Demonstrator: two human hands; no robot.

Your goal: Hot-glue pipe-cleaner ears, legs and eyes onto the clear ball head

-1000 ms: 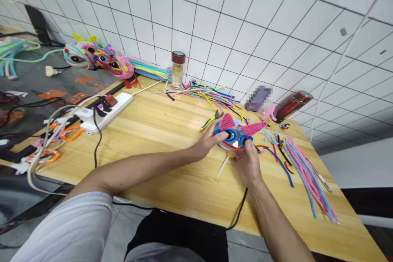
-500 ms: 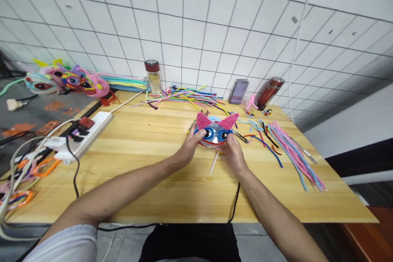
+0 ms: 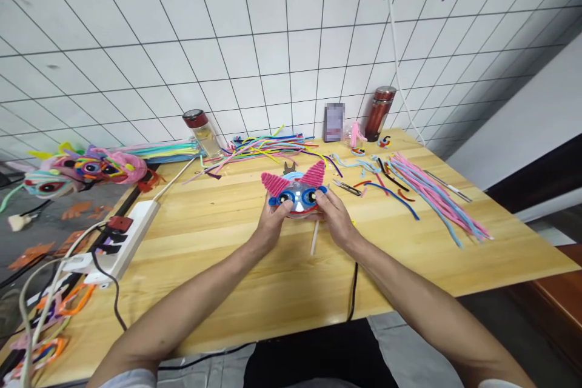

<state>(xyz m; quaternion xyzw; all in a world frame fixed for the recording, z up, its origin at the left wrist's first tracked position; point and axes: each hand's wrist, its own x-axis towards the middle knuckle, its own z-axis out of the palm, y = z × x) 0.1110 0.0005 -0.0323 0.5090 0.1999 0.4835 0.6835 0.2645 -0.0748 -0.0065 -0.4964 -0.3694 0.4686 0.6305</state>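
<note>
Between both hands is a clear plastic animal head [image 3: 298, 197] with pink pipe-cleaner ears, blue-ringed eyes and a red line along its lower edge. My left hand [image 3: 273, 218] grips its left side, thumb beside one eye. On the other side my right hand [image 3: 335, 217] holds it, thumb by the other eye. The fingers beneath are hidden. A pale stick [image 3: 314, 239] lies on the table just below the head. Thread snips [image 3: 347, 187] rest to the right of the hands, and a brown piece [image 3: 289, 168] shows behind the ears.
Pink and blue pipe cleaners [image 3: 436, 197] lie at the right, and a mixed pile [image 3: 268, 148] sits along the wall. A glass bottle [image 3: 203, 133], a phone [image 3: 334, 122] and a red flask [image 3: 381, 114] stand behind. On the left are a power strip [image 3: 125, 241] and finished colourful heads [image 3: 91, 171].
The camera view has turned and tilted. The head is still in both hands and is now tipped differently, with its left ear lower than its right.
</note>
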